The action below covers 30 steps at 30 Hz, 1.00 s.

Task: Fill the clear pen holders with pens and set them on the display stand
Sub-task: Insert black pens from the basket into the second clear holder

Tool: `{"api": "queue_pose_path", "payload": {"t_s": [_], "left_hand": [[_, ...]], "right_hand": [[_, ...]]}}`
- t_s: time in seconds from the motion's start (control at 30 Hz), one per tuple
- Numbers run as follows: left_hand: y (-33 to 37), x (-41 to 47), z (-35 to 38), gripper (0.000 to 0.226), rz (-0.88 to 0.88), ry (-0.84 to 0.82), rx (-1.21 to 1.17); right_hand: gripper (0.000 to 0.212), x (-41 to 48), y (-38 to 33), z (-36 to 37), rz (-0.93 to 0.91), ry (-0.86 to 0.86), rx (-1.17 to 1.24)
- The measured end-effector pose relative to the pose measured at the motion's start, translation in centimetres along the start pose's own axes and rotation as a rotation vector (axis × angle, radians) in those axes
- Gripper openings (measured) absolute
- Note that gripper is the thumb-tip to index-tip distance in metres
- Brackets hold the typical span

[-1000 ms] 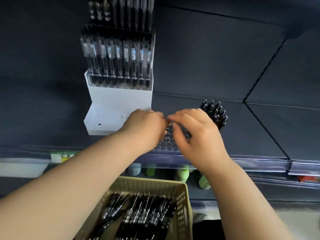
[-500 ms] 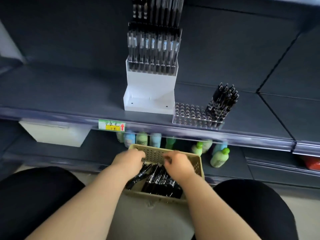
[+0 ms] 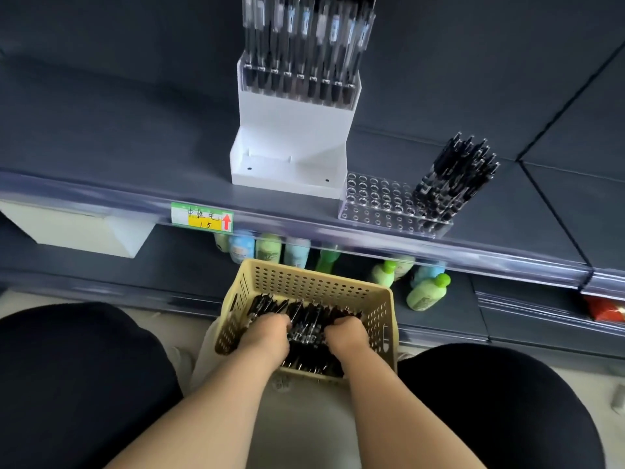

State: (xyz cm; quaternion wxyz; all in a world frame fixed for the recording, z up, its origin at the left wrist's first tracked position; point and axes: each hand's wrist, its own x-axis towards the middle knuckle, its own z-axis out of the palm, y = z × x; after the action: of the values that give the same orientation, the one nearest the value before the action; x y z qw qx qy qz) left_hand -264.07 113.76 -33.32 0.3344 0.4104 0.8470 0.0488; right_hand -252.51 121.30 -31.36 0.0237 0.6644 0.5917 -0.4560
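Left hand, right hand lowered, clutching basket pens

A person's left hand and right hand are digging into a beige perforated basket at 6 o'clock, fingers curling round the loose black pens heaped inside. At 12 o'clock a white display stand is standing on the dark shelf, carrying a row of upright pens. Just beside its base, toward 2 o'clock, a clear pen holder is sitting at the shelf edge, a pen cluster leaning in its right end. A green-and-yellow price tag is showing at 9 o'clock. Green and blue bottles are lining the lower shelf behind the basket.
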Motion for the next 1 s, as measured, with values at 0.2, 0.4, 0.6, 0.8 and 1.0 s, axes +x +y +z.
{"api": "queue_pose_path", "payload": {"t_s": [0.2,0.4,0.6,0.8,1.0], "left_hand": [[1.5,2.1,1.7,0.041,-0.042,-0.048,-0.010],[2.7,3.4,2.5,0.039,-0.116,-0.094,-0.192],[3.1,3.3,2.7,0.045,-0.140,-0.168,-0.424],[2.8,2.5,1.8,0.011,-0.085,-0.121,-0.451],[2.3,1.6,0.2,0.010,-0.031,-0.023,-0.522]], "right_hand": [[0.021,2.0,0.1,1.6,0.049,0.024,-0.083],[0.024,3.4,0.3,2.1,0.104,0.026,-0.104],[0.026,4.0,0.6,2.1,0.100,-0.016,-0.017],[0.035,2.9,0.6,2.4,0.140,-0.075,0.238],[0.020,2.1,-0.1,2.6,0.001,0.005,0.447]]}}
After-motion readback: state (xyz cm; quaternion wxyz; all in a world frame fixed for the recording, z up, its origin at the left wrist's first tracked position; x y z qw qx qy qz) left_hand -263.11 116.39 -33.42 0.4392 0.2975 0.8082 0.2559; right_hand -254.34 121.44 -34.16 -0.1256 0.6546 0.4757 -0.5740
